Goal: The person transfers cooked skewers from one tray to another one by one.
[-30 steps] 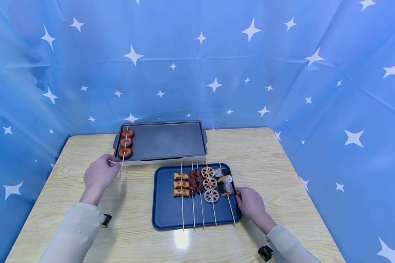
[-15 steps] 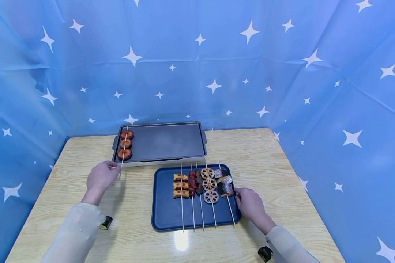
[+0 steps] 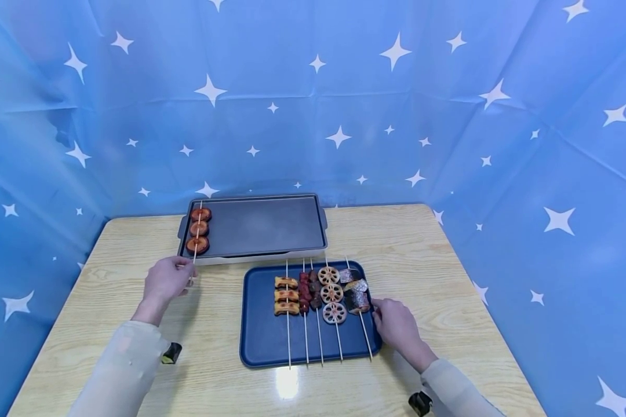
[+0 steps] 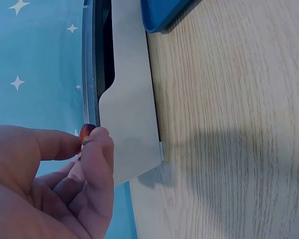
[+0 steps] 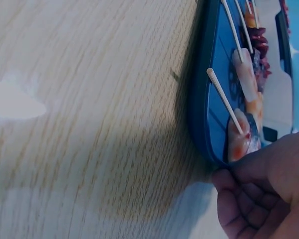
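My left hand (image 3: 168, 278) pinches the stick end of a skewer between thumb and fingertips. Three round brown slices (image 3: 198, 229) on that skewer lie along the left side of a dark griddle (image 3: 266, 226). In the left wrist view the fingers (image 4: 97, 149) hide most of the stick. Over on the right, my right hand (image 3: 399, 327) grips the rim of a blue tray (image 3: 261, 341), its fingers curled at the edge in the right wrist view. Closest to that hand on the tray lies a skewer of silvery fish pieces (image 3: 357, 289).
Also on the tray are a lotus root skewer (image 3: 332, 293), a dark brown skewer (image 3: 315, 289), a red meat skewer (image 3: 305, 292) and a yellow skewer (image 3: 287, 295) with browned pieces. Tray and griddle stand close together on the wooden table (image 3: 422, 249), before a blue starry curtain (image 3: 271, 63).
My left hand has moved slightly right and nearer, its fingers closing in on the stick's end. The right hand and tray keep their place; the view has shifted a little.
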Available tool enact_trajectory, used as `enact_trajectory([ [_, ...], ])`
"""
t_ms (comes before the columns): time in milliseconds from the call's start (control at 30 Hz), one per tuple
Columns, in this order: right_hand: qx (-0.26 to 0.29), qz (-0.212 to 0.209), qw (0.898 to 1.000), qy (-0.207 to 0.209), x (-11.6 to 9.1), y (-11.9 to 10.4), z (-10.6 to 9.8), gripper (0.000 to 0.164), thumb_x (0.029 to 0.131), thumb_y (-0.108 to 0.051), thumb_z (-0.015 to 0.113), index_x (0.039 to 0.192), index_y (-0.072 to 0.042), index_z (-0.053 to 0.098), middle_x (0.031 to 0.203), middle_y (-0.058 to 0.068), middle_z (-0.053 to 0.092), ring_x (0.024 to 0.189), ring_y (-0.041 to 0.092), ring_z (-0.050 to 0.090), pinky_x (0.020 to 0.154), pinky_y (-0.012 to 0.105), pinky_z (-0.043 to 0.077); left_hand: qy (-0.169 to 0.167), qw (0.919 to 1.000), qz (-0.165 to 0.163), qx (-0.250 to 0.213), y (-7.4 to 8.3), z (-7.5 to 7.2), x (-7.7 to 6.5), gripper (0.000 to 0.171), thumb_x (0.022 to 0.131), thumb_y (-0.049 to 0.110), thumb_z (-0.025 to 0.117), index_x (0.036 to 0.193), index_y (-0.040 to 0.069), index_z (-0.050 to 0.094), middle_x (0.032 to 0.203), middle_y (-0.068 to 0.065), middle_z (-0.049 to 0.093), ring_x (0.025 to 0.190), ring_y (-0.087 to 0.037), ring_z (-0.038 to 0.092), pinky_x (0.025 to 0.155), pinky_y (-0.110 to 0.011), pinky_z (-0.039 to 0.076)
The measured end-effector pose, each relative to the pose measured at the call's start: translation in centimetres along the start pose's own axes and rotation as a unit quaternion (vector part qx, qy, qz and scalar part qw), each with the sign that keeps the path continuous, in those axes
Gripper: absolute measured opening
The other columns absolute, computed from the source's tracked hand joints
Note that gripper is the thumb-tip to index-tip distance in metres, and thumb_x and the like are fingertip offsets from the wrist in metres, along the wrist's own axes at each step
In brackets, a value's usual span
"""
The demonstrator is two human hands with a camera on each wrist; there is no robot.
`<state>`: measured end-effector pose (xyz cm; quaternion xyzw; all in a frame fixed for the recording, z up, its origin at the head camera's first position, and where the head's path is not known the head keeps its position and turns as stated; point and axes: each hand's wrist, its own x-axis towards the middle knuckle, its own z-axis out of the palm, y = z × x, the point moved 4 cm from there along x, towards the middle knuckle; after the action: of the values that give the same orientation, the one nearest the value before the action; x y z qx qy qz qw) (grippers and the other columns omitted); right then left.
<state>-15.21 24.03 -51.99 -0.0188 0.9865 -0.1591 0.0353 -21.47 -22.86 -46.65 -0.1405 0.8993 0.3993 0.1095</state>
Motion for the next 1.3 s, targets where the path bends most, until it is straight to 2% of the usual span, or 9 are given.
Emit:
enact_trajectory([
  [167,0.0,0.001,1.0,0.002,0.05,0.04,0.15,0.031,0.086,-0.006,0.067,0.116,-0.003,0.071,0.094,0.012,0.074,0.066,0.016,0.06,0.055,0.034,0.048,-0.005,0.9998,-0.005,-0.02,0.03,0.25,0.09,0.042,0.097,0.026,0.045,0.127,0.001,0.058,0.108,-0.019,0.069,0.084,-0.024,0.07,0.064,-0.027,0.058],
  [433,0.001,-0.001,1.0,0.006,-0.04,0.04,0.09,0.031,0.085,-0.006,0.067,0.115,-0.004,0.071,0.093,0.011,0.074,0.068,0.017,0.063,0.056,0.036,0.05,-0.005,0.9984,-0.005,-0.056,0.05,0.5,0.13,0.041,0.097,0.023,0.05,0.13,-0.002,0.055,0.102,-0.014,0.067,0.077,-0.017,0.064,0.064,-0.026,0.057],
  [567,0.0,-0.002,1.0,0.008,-0.07,0.01,0.01,0.03,0.085,-0.006,0.067,0.115,-0.004,0.072,0.091,0.011,0.074,0.068,0.017,0.062,0.056,0.036,0.05,-0.007,0.9981,-0.007,-0.06,-0.04,0.51,0.23,0.042,0.097,0.023,0.052,0.13,-0.003,0.056,0.103,-0.015,0.067,0.083,-0.02,0.065,0.064,-0.026,0.057],
  [800,0.002,0.0,1.0,0.008,0.01,0.03,0.13,0.031,0.085,-0.006,0.067,0.115,-0.004,0.071,0.091,0.011,0.074,0.064,0.015,0.059,0.053,0.032,0.047,-0.022,0.9977,-0.013,-0.062,-0.38,0.53,0.56,0.04,0.099,0.025,0.048,0.129,-0.001,0.056,0.119,-0.022,0.064,0.096,-0.027,0.066,0.068,-0.027,0.057],
  [1300,0.004,-0.003,1.0,0.01,0.11,0.16,0.29,0.03,0.086,-0.007,0.067,0.115,-0.004,0.071,0.094,0.012,0.075,0.066,0.016,0.061,0.053,0.032,0.048,-0.017,0.9977,-0.016,-0.064,-0.63,0.61,0.84,0.038,0.099,0.023,0.051,0.127,-0.001,0.058,0.115,-0.02,0.067,0.09,-0.024,0.067,0.066,-0.025,0.056],
])
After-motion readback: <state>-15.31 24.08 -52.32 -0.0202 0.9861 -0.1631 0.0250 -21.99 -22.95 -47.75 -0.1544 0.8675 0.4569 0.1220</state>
